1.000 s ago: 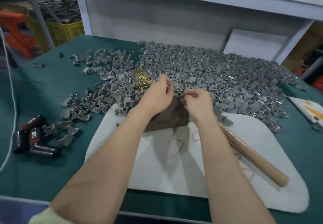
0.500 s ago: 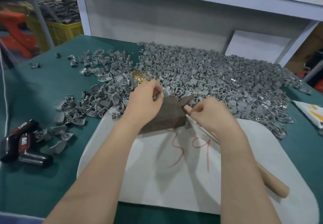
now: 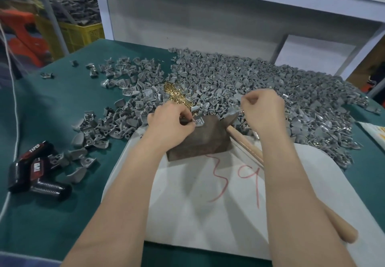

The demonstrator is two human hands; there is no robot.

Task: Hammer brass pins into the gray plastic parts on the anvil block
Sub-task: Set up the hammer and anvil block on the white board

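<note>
A brown anvil block stands on a white pad marked with red numbers. My left hand rests on the block's top left edge and pinches a gray plastic part there. My right hand hovers over the big heap of gray parts with its fingers curled; I cannot see anything in them. The hammer lies free, its head against the block's right side and its wooden handle running to the lower right under my forearm. Brass pins lie heaped behind my left hand.
Loose gray parts spread left of the block on the green table cover. Black "TAPER" tools lie at the left edge beside a white cord. A white shelf frame closes the back. A yellow crate stands off the table.
My right hand left the hammer handle and rose up and back over the parts heap. My left hand stayed at the block's top with the gray part.
</note>
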